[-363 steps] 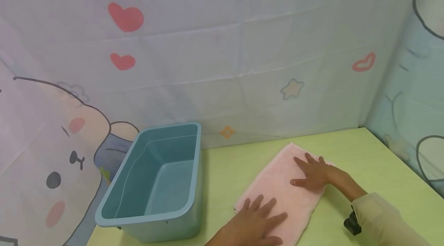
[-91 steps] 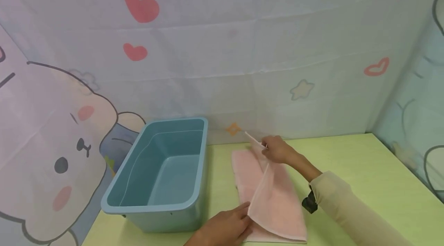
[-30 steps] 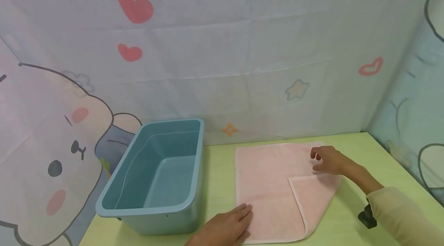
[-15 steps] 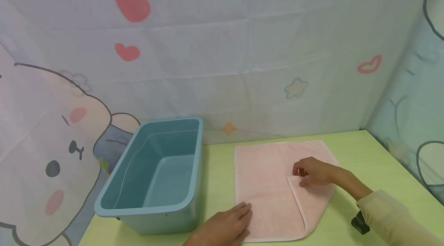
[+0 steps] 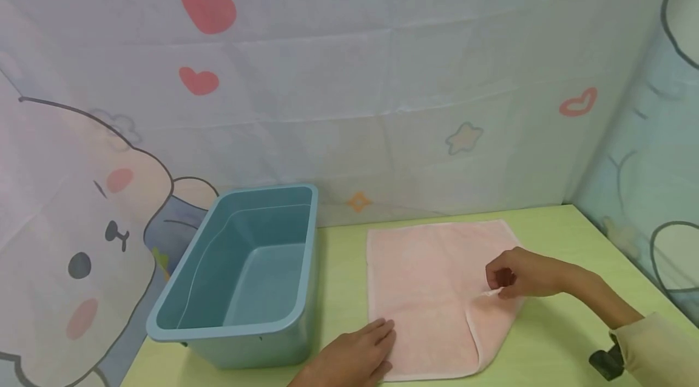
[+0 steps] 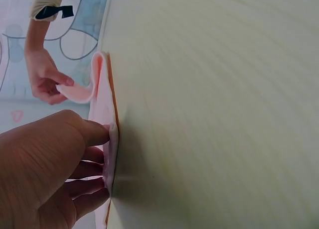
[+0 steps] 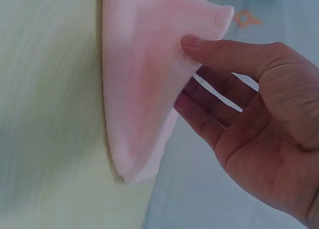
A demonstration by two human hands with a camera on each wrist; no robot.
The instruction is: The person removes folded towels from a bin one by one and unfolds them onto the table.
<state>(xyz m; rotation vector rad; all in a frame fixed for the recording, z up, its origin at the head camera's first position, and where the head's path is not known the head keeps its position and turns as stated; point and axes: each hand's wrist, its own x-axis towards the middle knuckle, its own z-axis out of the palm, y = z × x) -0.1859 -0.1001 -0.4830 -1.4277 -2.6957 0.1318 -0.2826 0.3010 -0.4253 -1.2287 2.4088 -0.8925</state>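
Note:
A pink towel [image 5: 415, 272] lies spread on the table, its near right corner folded back over itself. My right hand [image 5: 530, 272] pinches that corner between thumb and fingers and holds it slightly raised. The right wrist view shows the thumb [image 7: 202, 46] on one face of the cloth and fingers behind it. My left hand [image 5: 352, 353] rests on the towel's near left edge. In the left wrist view its fingertips [image 6: 99, 132] press down on the cloth, and the lifted flap [image 6: 79, 92] curls up beyond them.
A blue-green plastic tub [image 5: 232, 333] stands left of the towel with nothing visible inside. The yellow-green table [image 5: 573, 338] ends at a printed cloth backdrop [image 5: 306, 90] behind and another at the right. A dark strap device [image 5: 607, 363] sits at my right wrist.
Earlier the towel was folded smaller; it has been opened out to the right. In the last half second my right hand moves right, lifting the folded corner. The left hand stays put.

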